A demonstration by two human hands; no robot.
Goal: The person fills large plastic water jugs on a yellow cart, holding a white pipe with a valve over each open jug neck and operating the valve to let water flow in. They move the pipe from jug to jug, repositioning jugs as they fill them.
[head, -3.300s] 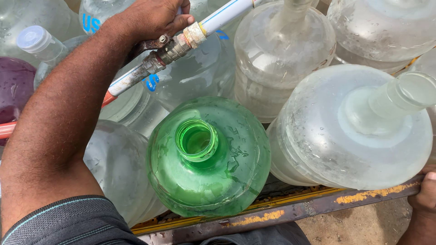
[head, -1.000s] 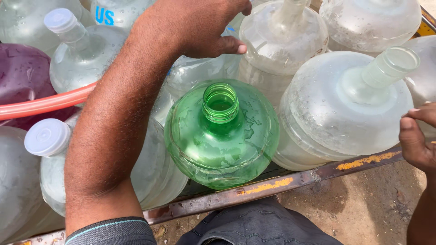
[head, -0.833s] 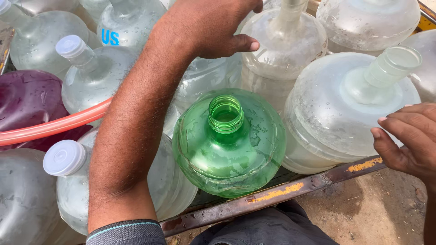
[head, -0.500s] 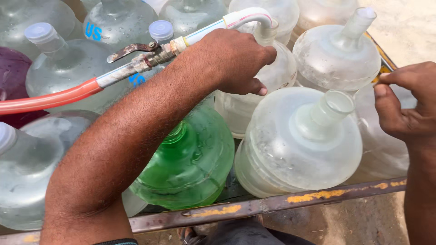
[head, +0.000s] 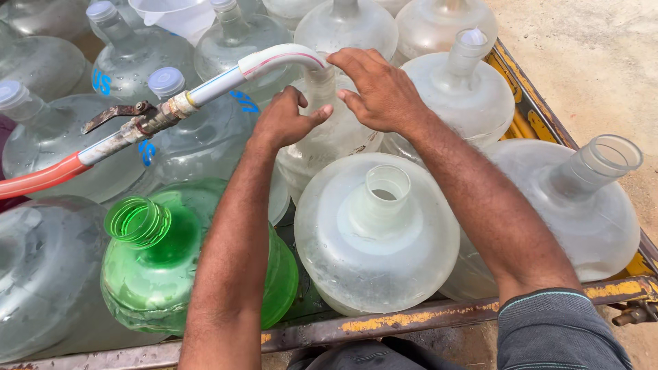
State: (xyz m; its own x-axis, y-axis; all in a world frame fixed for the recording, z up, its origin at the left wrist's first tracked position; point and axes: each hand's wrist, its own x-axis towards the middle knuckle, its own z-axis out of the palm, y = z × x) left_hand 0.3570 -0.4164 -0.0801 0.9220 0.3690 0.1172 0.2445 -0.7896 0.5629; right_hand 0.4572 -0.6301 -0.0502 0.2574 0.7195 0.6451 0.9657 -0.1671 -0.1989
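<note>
Both hands up at the neck of the clear jug [head: 329, 130] in the middle row: left hand [head: 284, 122] curled on the neck, right hand [head: 379, 92] spread over the white pipe tip [head: 288, 55], bent down into it.

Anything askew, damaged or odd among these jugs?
The green jug leans, neck tilted left, while the clear jug beside it stands upright. The cart rail is rusty with flaking yellow paint. No spill shows.
</note>
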